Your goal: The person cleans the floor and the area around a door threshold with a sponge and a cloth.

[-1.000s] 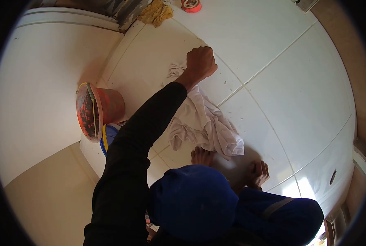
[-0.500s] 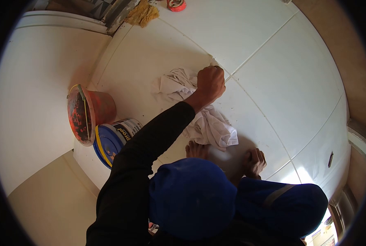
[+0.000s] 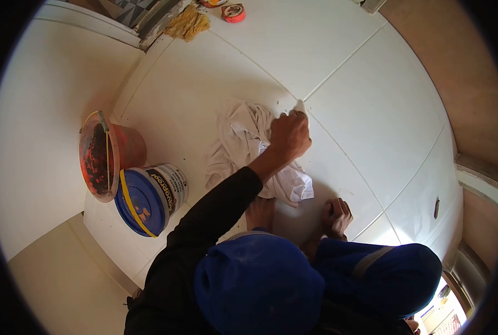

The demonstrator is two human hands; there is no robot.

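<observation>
My left hand (image 3: 290, 135), at the end of a black sleeve, is closed on a crumpled white cloth (image 3: 243, 131). A bit of the cloth covers the fingertip and presses on a grout line beside a tile joint. The rest of the cloth lies bunched on the white tiled floor (image 3: 371, 106), on both sides of my wrist. Low in front of my right knee, my right hand (image 3: 338, 216) is closed with curled fingers, close to the floor. Whatever it may hold is hidden.
On the left, a stained orange bucket (image 3: 130, 148) leans beside a tub with a blue lid (image 3: 143, 204). A yellow sponge-like clump (image 3: 187, 23) and a red roll (image 3: 234, 13) lie at the far side. A small dark object (image 3: 437, 208) lies at the right. My blue-covered knees (image 3: 260, 285) fill the foreground.
The view has shifted slightly. My left hand has moved along the grout line toward the tile joint, and the cloth's folds have spread. My right hand stays near my knee.
</observation>
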